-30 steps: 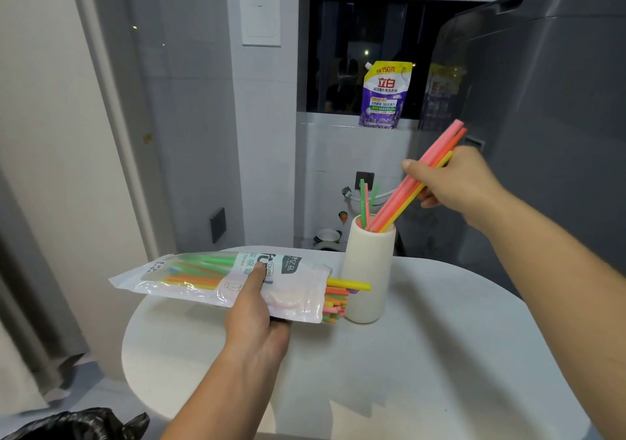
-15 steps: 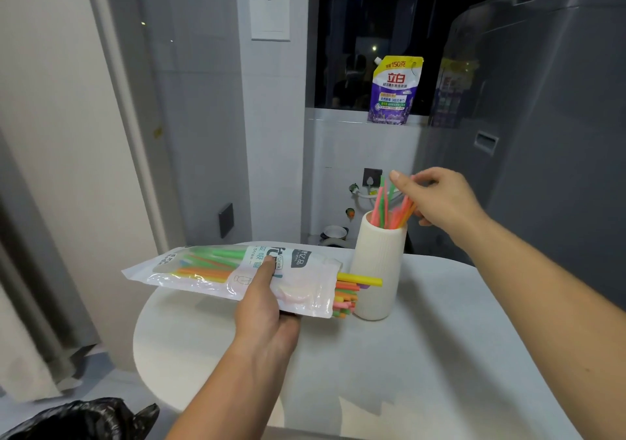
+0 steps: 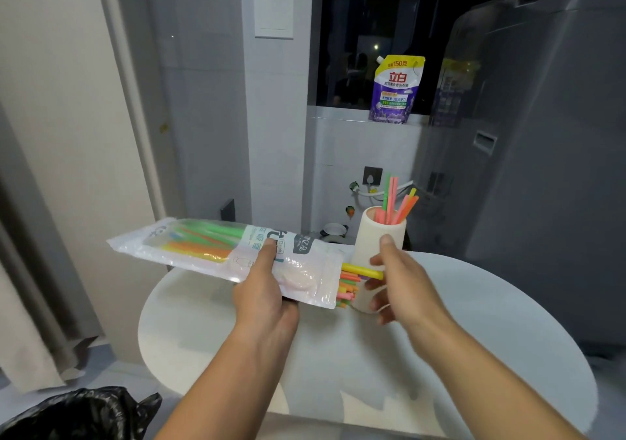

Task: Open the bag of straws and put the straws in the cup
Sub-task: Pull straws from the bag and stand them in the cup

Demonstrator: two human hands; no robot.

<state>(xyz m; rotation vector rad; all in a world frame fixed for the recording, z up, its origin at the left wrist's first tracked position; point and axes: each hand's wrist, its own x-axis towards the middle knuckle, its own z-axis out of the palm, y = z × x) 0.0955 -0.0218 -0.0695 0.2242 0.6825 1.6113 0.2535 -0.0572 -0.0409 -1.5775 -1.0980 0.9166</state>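
My left hand [image 3: 267,287] grips a clear plastic bag of straws [image 3: 210,248], held level above the round white table [image 3: 491,324]. The bag's open end faces right, and colourful straw ends [image 3: 349,289] poke out of it; one yellow straw [image 3: 360,269] sticks out furthest. My right hand [image 3: 403,284] is at those ends with fingers apart, its fingertips by the yellow straw's tip. Behind it stands a cream cup [image 3: 374,236] holding several pink, orange, green and yellow straws [image 3: 394,202]. The hand hides the cup's lower part.
A large grey appliance [image 3: 548,141] stands close behind the table on the right. A purple detergent pouch [image 3: 396,90] sits on the window sill. A black rubbish bag [image 3: 74,416] lies at the lower left, with a curtain [image 3: 30,270] along the left.
My right hand pushed a bunch of straws down into the cup, let go of them, and came down to the bag's open end. The left hand kept hold of the bag.
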